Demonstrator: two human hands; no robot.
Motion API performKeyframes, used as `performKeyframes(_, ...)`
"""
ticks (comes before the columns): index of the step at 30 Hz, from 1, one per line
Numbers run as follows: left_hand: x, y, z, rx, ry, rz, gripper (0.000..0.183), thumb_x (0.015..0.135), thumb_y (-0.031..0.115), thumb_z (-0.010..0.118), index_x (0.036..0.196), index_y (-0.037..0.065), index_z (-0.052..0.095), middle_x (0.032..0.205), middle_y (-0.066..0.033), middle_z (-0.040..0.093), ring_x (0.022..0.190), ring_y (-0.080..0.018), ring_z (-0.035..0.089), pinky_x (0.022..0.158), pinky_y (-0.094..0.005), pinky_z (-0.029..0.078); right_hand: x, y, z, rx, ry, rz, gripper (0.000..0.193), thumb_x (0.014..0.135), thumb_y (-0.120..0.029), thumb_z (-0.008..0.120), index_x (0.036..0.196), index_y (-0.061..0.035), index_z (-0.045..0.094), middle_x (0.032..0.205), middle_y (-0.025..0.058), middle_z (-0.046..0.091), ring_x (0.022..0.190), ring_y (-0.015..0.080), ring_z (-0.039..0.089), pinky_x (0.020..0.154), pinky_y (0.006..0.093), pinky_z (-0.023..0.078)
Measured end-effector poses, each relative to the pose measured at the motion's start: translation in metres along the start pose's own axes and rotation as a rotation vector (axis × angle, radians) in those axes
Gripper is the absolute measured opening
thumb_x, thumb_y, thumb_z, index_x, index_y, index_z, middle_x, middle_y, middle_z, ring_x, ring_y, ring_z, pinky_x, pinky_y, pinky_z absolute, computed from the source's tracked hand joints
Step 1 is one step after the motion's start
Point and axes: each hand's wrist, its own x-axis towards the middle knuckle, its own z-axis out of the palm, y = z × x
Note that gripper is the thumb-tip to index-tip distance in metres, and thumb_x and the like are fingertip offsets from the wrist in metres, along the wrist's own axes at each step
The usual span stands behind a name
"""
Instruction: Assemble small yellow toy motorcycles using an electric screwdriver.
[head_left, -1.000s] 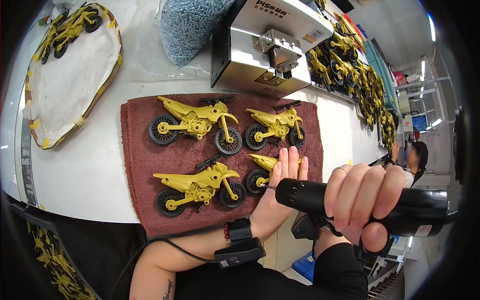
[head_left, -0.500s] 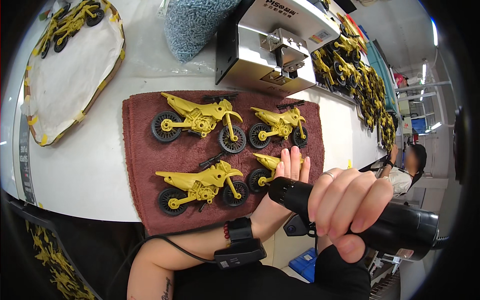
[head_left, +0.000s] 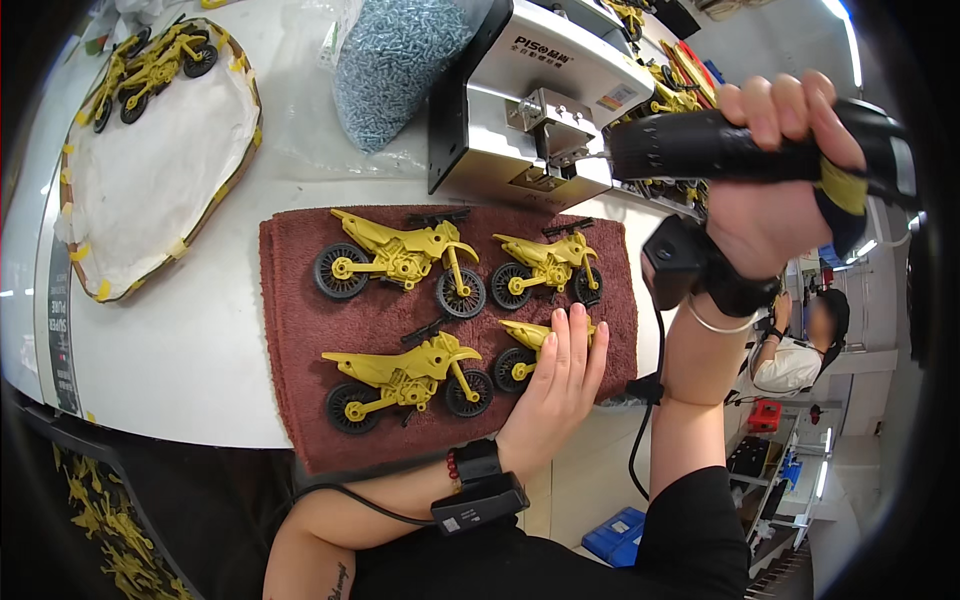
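Worktop (head_left: 170, 370): screwdriver (head_left: 670, 147) now at silver machine (head_left: 545, 108)

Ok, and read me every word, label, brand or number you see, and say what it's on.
I'll point out writing, but not copy it:
Screw feeder, upper panel: clear dark lettering.
Coloured sticker on that panel: too small to read.
Screw feeder, lower front: too blurred.
Grey strip, left side: bold lettering, partly clear.
Label on bag of screws: blurred.
Black wrist device: label too small.
Left arm: blurred script.
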Motion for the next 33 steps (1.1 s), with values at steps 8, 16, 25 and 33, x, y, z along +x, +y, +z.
performKeyframes(8,0.002,0.002,-0.001,-0.041,0.016,-0.039,0.045,0.085,0.017,0.037,0.128,0.005,0.04,0.127,-0.0195,0.045,0.117,-0.0295,0.045,0.104,-0.0385,0.027,0.0,0.017,-0.001,-0.018,-0.015,0.105,0.013,0.077,-0.011,0.052,0.081,-0.0082,0.04,0.064,-0.0003,0.039,0.058,0.0121,0.04,0.067,0.0295,0.035)
performKeyframes(16,-0.005,0.006,0.004,-0.115,-0.015,0.026,0.046,0.086,0.021,0.035,0.127,-0.001,0.04,0.124,-0.0227,0.046,0.121,-0.0342,0.041,0.105,-0.0399,0.026,-0.072,-0.005,0.02,0.034,-0.137,0.179,0.023,0.075,-0.006,0.059,0.085,-0.0085,0.038,0.062,-0.0005,0.045,0.051,0.0115,0.046,0.056,0.0272,0.038)
performKeyframes(25,-0.007,0.01,0.005,-0.236,0.0,0.003,0.047,0.083,0.023,0.044,0.123,-0.001,0.04,0.118,-0.0163,0.047,0.114,-0.0284,0.045,0.102,-0.0428,0.031,-0.086,0.011,0.016,0.001,-0.139,0.203,0.024,0.073,-0.007,0.061,0.084,-0.0089,0.039,0.059,-0.0001,0.047,0.048,0.0129,0.048,0.053,0.028,0.041)
performKeyframes(33,-0.006,0.006,-0.001,-0.273,0.001,0.002,0.046,0.083,0.022,0.044,0.122,-0.002,0.04,0.121,-0.0184,0.045,0.116,-0.0301,0.043,0.103,-0.0439,0.029,-0.088,0.014,0.018,-0.025,-0.164,0.225,0.025,0.072,-0.006,0.062,0.084,-0.0095,0.041,0.059,0.0001,0.049,0.048,0.0134,0.049,0.054,0.0286,0.042)
